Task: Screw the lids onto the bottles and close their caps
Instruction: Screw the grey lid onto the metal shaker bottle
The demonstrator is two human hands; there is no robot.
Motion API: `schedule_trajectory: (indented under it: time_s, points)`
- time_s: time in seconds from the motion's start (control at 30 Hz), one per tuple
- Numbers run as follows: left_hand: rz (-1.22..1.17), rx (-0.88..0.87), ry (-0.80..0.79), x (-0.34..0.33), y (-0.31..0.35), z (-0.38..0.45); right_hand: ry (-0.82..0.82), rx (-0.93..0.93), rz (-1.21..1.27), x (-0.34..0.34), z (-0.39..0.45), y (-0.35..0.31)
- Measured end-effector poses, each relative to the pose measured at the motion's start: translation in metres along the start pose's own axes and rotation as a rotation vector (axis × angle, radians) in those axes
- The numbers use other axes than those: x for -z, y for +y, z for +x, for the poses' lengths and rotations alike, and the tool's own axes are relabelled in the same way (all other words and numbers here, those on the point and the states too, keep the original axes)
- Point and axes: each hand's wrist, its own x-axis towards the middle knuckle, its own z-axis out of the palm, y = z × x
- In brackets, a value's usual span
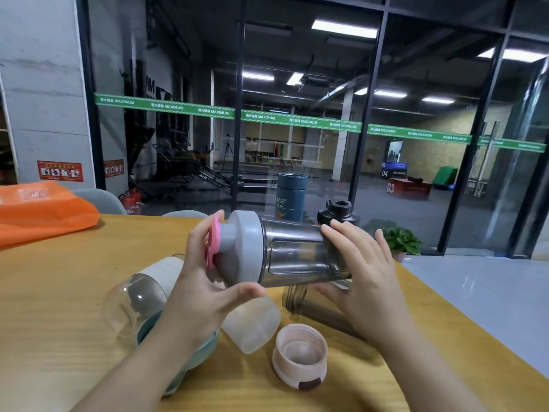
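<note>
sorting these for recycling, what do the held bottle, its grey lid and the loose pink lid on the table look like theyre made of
Held bottle: looks like clear, smoke-tinted hard plastic, glossy; you see through it and it shows sharp highlights.
Grey lid: opaque matte plastic by its look, with an even, dull surface.
Pink lid: matte plastic, probably; moulded threads show inside. Its dark tab's material cannot be told.

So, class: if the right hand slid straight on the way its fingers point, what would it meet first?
The right hand points up and away across the smoky bottle it holds; beyond its fingertips, the black lid probably comes first, though depth is unclear.
</note>
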Motion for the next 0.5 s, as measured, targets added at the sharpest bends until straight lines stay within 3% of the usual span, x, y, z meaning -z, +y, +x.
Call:
schedule_trajectory:
  time_s: [0.37,0.5]
  points:
    - [0.62,0.1,-0.292,0.006,-0.007,0.001,0.169,-0.468,0.106,0.012,-0.007,0.033]
    - [0.716,0.097,-0.368,0.011,-0.008,0.001,0.15,-0.616,0.129,0.013,-0.012,0.052]
